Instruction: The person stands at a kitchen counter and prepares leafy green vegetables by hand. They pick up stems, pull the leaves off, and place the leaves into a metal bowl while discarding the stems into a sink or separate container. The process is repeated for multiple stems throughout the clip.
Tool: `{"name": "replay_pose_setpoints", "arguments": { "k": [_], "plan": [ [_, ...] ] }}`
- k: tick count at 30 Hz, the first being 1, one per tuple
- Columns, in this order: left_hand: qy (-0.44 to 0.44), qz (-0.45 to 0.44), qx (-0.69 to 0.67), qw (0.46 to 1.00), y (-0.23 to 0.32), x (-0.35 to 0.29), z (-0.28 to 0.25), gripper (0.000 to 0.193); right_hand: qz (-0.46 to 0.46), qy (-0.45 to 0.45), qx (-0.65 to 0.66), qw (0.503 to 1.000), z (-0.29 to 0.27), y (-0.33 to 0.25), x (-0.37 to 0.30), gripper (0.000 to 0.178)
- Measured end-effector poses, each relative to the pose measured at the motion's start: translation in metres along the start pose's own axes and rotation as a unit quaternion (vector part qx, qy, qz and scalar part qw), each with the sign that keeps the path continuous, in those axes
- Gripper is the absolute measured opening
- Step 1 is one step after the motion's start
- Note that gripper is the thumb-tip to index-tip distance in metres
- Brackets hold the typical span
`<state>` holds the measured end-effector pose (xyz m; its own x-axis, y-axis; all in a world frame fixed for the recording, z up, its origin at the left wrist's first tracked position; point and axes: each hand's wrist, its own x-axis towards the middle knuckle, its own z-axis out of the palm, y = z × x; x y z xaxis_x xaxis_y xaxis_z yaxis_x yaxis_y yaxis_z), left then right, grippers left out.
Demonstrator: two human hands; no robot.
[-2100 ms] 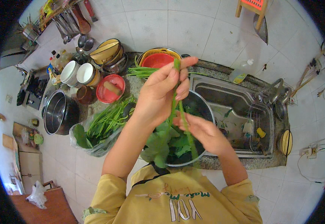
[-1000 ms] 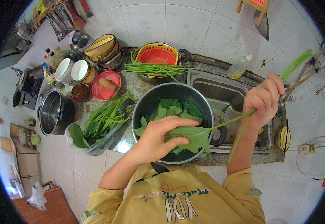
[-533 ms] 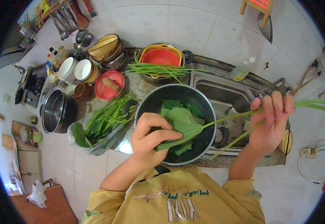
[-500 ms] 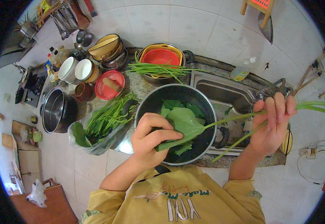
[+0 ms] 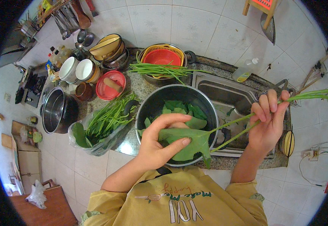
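My left hand (image 5: 160,145) pinches a large green leaf (image 5: 192,145) over the near rim of a big steel bowl (image 5: 149,109) that holds several picked leaves (image 5: 182,109). My right hand (image 5: 267,122) grips the long green stem (image 5: 307,96) of that same leaf, held out over the sink (image 5: 224,98). The stem runs from the leaf up to the right past my fingers.
A clear bag of leafy greens (image 5: 101,126) lies left of the bowl. Picked stems (image 5: 160,69) rest on a pot with an orange and red colander (image 5: 162,56). A red dish (image 5: 111,81), stacked bowls (image 5: 105,47), cups (image 5: 77,69) and a steel pot (image 5: 56,111) stand at left.
My right hand carried the stem from above the bowl out to the right over the sink. My left hand dropped to the bowl's near rim, holding the leaf.
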<state>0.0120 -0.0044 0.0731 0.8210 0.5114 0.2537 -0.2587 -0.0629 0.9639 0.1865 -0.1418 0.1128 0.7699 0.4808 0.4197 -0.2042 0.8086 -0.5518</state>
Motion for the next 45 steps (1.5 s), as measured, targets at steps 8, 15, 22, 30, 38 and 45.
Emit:
{"name": "replay_pose_setpoints", "arguments": {
  "k": [8, 15, 22, 30, 38, 45],
  "plan": [
    [-0.080, 0.085, 0.042, 0.992, -0.002, 0.006, -0.006, 0.017, -0.010, -0.015, 0.006, 1.000, -0.001, 0.000, 0.001, 0.015],
    [-0.072, 0.081, 0.039, 0.993, -0.004, 0.006, -0.007, 0.013, -0.023, -0.014, 0.013, 1.000, 0.004, 0.000, 0.001, 0.011],
    [-0.053, 0.123, 0.147, 0.980, -0.007, 0.005, -0.006, 0.019, -0.027, -0.034, -0.005, 0.999, 0.009, 0.000, 0.000, 0.010],
    [-0.080, 0.178, 0.235, 0.952, -0.012, 0.002, -0.005, 0.024, -0.014, -0.052, -0.014, 0.998, 0.008, 0.001, 0.001, 0.010],
    [-0.061, 0.175, 0.201, 0.962, -0.015, 0.002, -0.005, 0.014, -0.015, -0.051, -0.005, 0.999, 0.009, 0.000, 0.002, 0.010],
    [-0.079, 0.162, 0.223, 0.958, -0.009, 0.002, -0.003, 0.012, -0.012, -0.051, 0.003, 0.999, 0.010, 0.000, 0.001, 0.010]
  ]
}}
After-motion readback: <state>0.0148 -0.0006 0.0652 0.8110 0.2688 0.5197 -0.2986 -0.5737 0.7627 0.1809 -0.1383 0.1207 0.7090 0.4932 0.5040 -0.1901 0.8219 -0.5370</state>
